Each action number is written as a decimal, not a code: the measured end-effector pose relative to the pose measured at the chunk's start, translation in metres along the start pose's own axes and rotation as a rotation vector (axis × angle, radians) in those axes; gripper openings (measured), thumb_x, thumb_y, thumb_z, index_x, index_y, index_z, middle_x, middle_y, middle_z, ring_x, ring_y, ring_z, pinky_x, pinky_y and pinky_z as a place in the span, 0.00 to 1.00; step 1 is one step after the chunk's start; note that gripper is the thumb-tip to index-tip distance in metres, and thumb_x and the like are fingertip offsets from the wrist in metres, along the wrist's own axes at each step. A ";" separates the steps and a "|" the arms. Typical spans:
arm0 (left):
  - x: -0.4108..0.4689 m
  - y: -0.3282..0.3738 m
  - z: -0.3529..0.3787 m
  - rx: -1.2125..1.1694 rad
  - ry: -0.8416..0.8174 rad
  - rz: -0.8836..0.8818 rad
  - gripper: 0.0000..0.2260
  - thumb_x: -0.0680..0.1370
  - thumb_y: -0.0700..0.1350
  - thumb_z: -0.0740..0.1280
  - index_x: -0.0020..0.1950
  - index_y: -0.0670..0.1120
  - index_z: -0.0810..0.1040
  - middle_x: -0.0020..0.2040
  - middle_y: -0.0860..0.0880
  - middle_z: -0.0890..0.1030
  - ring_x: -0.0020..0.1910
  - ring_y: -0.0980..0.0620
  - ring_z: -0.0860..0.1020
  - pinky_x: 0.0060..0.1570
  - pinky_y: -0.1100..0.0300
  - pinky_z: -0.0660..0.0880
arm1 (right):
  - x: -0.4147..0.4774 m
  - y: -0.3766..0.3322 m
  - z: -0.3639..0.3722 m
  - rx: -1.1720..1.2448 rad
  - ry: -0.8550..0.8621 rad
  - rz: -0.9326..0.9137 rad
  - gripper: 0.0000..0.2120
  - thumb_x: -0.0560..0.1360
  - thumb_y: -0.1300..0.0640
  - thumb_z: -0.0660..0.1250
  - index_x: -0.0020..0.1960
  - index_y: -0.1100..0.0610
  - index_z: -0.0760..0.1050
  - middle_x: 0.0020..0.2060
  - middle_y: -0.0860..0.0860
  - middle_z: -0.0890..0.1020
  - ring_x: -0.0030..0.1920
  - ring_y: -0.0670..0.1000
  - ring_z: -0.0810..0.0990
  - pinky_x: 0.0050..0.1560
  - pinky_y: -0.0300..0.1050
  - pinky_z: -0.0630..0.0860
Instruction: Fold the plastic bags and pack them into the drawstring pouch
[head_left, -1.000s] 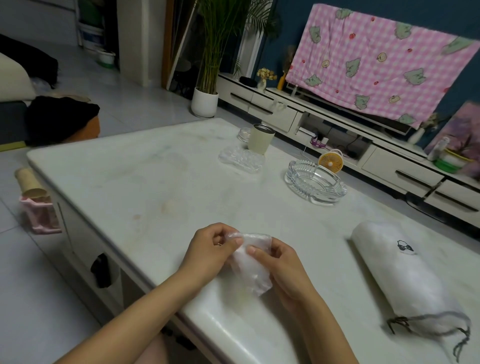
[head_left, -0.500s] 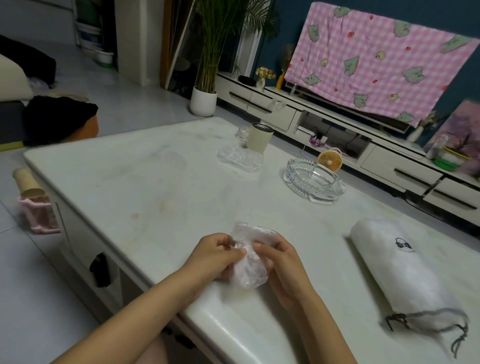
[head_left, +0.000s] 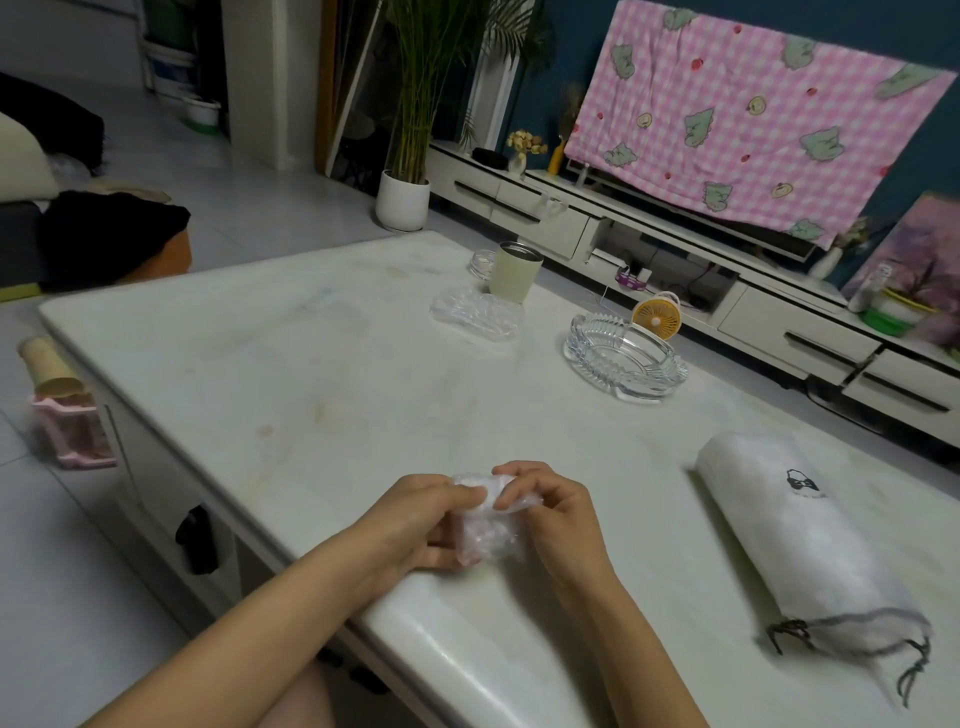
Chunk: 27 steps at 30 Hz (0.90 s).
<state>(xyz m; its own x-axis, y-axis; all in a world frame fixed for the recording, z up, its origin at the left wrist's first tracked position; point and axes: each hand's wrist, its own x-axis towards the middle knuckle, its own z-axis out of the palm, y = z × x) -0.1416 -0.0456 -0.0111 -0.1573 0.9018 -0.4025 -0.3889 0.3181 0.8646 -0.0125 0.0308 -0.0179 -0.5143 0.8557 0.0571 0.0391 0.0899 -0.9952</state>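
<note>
Your plastic bag (head_left: 488, 538) is folded smaller vs 0.5 s ago; left hand (head_left: 415, 519) & right hand (head_left: 553, 514) both pinch it at the counter (head_left: 311, 374) edge. Slick film may spring open if your grip slackens; pouch (head_left: 810, 545) lies well to your right.

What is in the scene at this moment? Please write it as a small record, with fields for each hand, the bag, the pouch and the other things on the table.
left hand: grips the plastic bag from its left side
right hand: pinches the bag's top edge
plastic bag: small, crumpled, between both hands near the table's front edge
drawstring pouch: lies on its side, right of the hands, untouched, cord end nearest the person
table: white; also bears a glass ashtray, a cup, a clear dish
stage: bag not yet in the pouch
</note>
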 end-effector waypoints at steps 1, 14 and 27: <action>0.000 -0.001 0.000 0.027 0.043 0.034 0.07 0.77 0.39 0.63 0.52 0.39 0.79 0.40 0.43 0.83 0.36 0.50 0.81 0.33 0.61 0.76 | 0.001 0.000 -0.001 0.036 -0.020 0.022 0.23 0.68 0.79 0.57 0.26 0.57 0.77 0.44 0.52 0.80 0.43 0.51 0.80 0.38 0.40 0.75; 0.004 -0.003 0.002 0.293 0.298 0.435 0.02 0.74 0.37 0.69 0.43 0.42 0.79 0.43 0.42 0.82 0.40 0.49 0.80 0.37 0.61 0.78 | -0.001 -0.002 -0.004 0.181 -0.211 0.131 0.14 0.68 0.60 0.71 0.52 0.64 0.78 0.47 0.62 0.82 0.43 0.56 0.81 0.44 0.47 0.77; 0.000 0.003 0.005 -0.358 0.030 -0.060 0.09 0.76 0.42 0.65 0.48 0.36 0.80 0.44 0.39 0.78 0.42 0.44 0.79 0.42 0.53 0.81 | 0.003 0.004 0.001 0.175 -0.011 0.119 0.12 0.67 0.74 0.68 0.32 0.60 0.78 0.37 0.54 0.81 0.41 0.54 0.79 0.43 0.46 0.75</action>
<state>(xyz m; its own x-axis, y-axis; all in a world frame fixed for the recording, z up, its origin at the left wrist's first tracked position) -0.1382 -0.0432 -0.0071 -0.1489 0.8742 -0.4622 -0.6908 0.2425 0.6812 -0.0142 0.0329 -0.0215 -0.5243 0.8493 -0.0612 -0.0486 -0.1016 -0.9936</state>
